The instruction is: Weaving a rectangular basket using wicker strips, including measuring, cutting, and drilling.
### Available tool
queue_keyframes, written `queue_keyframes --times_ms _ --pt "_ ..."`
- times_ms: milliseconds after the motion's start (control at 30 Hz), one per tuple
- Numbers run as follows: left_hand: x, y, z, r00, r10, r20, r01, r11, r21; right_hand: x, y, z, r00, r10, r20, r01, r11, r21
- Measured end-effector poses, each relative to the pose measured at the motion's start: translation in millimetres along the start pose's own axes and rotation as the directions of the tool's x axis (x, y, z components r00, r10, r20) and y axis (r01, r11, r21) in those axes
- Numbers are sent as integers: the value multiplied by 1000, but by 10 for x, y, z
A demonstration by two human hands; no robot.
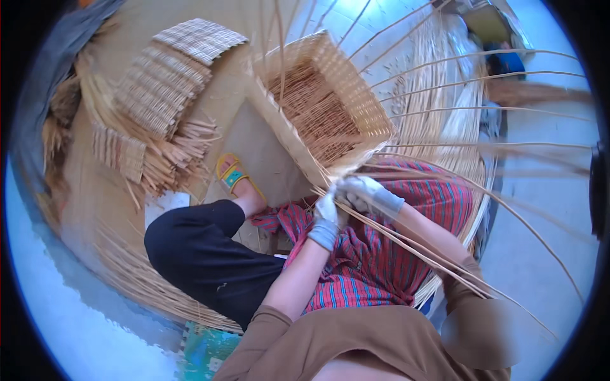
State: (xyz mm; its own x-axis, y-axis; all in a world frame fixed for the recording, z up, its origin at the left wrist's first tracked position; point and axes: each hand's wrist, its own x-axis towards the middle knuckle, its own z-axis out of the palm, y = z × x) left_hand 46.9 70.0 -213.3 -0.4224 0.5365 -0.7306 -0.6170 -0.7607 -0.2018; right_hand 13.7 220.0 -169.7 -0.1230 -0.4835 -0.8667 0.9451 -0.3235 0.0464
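Note:
A rectangular wicker basket (354,86) tilts in front of me, its woven walls pale and its base reddish brown. Long loose rods fan out from its rim. Both my hands wear whitish gloves and meet at the basket's nearest corner. My left hand (326,213) is closed on wicker rods (406,241) that trail back past my right arm. My right hand (368,193) is closed beside it, fingers bent around rods at the rim. The fingertips of both hands are partly hidden where they overlap.
Flat woven wicker panels (155,95) lie at the left, next to bundles of cut sticks (171,159). Long pale rods (438,82) are spread on the floor at the right. A striped red cloth (368,273) covers my lap; my foot in a yellow sandal (232,171) rests near the basket.

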Motion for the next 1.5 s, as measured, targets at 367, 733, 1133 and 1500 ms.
queue_keyframes --times_ms 367,733,1133,1500 --pt "-456 372 69 956 286 -70 -265 939 219 -459 80 749 838 -453 -305 -15 539 -842" --pt "-197 101 105 994 -57 96 50 996 72 -722 64 660 858 -453 -240 -90 327 -941" --pt "-140 -25 77 991 106 -87 -75 951 300 -429 -724 189 133 -980 148 357 -92 -929" --pt "-365 -322 -95 989 -140 46 90 825 557 -1026 675 365 719 -563 -408 -166 430 -887"
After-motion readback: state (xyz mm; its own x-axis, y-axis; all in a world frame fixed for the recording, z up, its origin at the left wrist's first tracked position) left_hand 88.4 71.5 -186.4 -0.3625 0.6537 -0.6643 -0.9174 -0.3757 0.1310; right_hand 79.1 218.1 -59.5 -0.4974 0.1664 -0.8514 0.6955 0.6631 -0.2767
